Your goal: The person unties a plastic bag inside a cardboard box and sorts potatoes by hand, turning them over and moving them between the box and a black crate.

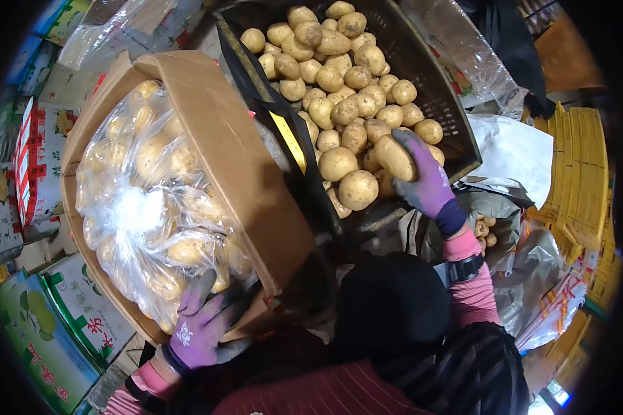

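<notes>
My right hand (428, 181), in a purple glove, is closed around a long potato (394, 158) at the near right end of a dark crate. Many loose potatoes (339, 111) are heaped in this crate (429, 66). My left hand (202, 321), gloved too, has its fingers spread over the near edge of a cardboard box (221, 138). Its fingertips rest against a clear plastic bag (128, 207) gathered at the top and full of potatoes, which fills the box. The palm side of the left hand is hidden.
Printed cartons (76, 311) stand at the left. A yellow plastic crate (574, 173) is on the right. Beside my right wrist, an open bag holds several potatoes (488, 235). A white sheet (509, 152) and crumpled plastic (540, 277) lie near it.
</notes>
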{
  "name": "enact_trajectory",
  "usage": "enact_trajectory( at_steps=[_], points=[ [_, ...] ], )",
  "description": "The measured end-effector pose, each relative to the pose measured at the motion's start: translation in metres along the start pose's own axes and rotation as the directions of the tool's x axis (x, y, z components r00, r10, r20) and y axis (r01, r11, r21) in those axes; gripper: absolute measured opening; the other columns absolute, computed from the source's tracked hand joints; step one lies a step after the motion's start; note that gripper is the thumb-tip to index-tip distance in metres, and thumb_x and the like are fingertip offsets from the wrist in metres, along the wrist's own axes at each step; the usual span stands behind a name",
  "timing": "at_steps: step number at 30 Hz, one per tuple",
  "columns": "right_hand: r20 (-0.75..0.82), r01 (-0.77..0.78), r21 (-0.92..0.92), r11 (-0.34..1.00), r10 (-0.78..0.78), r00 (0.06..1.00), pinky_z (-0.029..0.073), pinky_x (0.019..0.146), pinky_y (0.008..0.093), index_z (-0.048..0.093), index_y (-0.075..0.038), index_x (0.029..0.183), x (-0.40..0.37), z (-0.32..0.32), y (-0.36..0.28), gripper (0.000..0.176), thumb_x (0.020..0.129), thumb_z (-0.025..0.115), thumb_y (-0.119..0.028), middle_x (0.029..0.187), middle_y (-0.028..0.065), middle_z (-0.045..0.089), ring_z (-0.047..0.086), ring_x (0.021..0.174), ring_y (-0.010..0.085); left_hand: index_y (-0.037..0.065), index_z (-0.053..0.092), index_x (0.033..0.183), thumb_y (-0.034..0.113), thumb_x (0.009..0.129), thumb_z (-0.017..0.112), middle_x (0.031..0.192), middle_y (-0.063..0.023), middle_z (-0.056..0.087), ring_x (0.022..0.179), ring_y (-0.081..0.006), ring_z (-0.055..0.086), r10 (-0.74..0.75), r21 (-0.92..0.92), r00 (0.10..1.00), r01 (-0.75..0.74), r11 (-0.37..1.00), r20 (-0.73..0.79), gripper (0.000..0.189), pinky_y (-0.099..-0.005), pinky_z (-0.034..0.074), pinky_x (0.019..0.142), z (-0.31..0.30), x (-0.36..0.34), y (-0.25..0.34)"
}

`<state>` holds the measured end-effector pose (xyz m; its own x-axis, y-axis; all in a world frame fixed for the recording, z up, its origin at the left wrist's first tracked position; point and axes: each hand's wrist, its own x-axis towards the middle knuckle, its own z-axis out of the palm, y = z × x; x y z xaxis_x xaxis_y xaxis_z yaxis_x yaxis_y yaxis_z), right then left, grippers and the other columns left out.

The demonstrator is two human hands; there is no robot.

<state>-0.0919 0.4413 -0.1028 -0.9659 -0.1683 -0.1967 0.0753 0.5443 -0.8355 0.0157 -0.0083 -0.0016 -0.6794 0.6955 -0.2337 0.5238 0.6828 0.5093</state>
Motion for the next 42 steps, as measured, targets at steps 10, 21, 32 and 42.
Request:
enact_trajectory(
  at_steps=[10, 21, 32, 42],
  points=[
    [0.248, 0.170, -0.794, 0.583, 0.056, 0.967, 0.036, 0.112, 0.0550, 0.059, -0.021, 0.138, 0.059, 0.026, 0.018, 0.057, 0.082, 0.066, -0.031, 0.152, 0.0067, 0.049, 0.043, 0.140, 0.0357, 0.006, 0.064, 0.126, 0.036, 0.070, 0.082, 0.137, -0.0139, 0.057, 0.136, -0.0418, 0.045, 0.037, 0.063, 0.977, -0.024, 0.998, -0.210, 0.067, -0.0548, 0.040, 0.109, -0.002, -0.014, 0.009],
    [0.201, 0.332, -0.334, 0.882, -0.278, 0.939, 0.050, 0.103, 0.0381, 0.060, -0.006, 0.135, 0.034, -0.001, -0.168, 0.049, 0.092, 0.067, -0.027, 0.127, 0.0176, 0.068, 0.065, 0.120, 0.0301, 0.004, 0.059, 0.132, 0.027, 0.084, 0.073, 0.136, -0.0241, 0.058, 0.130, -0.0463, 0.050, -0.233, 0.061, 0.490, 0.513, 0.856, -0.840, 0.056, -0.0526, 0.042, 0.108, -0.024, -0.050, -0.035],
    [0.317, 0.360, -0.751, 0.554, -0.176, 0.932, 0.047, 0.101, 0.0464, 0.057, -0.013, 0.134, 0.078, 0.233, -0.323, 0.060, 0.085, 0.068, -0.046, 0.131, 0.0158, 0.063, 0.060, 0.125, 0.0341, 0.004, 0.062, 0.127, 0.024, 0.092, 0.068, 0.121, -0.0213, 0.064, 0.114, -0.0381, 0.061, -0.441, -0.345, 0.726, 0.290, 0.892, -0.528, 0.041, -0.0436, 0.049, 0.101, -0.017, -0.104, -0.036],
    [0.648, 0.752, -0.520, -0.406, -0.761, 0.036, 0.046, 0.098, 0.0441, 0.066, -0.019, 0.083, 0.039, 0.202, -0.380, 0.005, 0.080, 0.063, -0.018, 0.094, 0.0010, 0.065, 0.062, 0.100, 0.0230, 0.010, 0.043, 0.148, 0.021, 0.086, 0.071, 0.148, -0.0209, 0.049, 0.134, -0.0426, 0.047, -0.197, -0.083, 0.355, 0.311, 0.947, -0.914, 0.069, -0.0450, 0.040, 0.112, -0.080, -0.096, -0.065]
  ],
)
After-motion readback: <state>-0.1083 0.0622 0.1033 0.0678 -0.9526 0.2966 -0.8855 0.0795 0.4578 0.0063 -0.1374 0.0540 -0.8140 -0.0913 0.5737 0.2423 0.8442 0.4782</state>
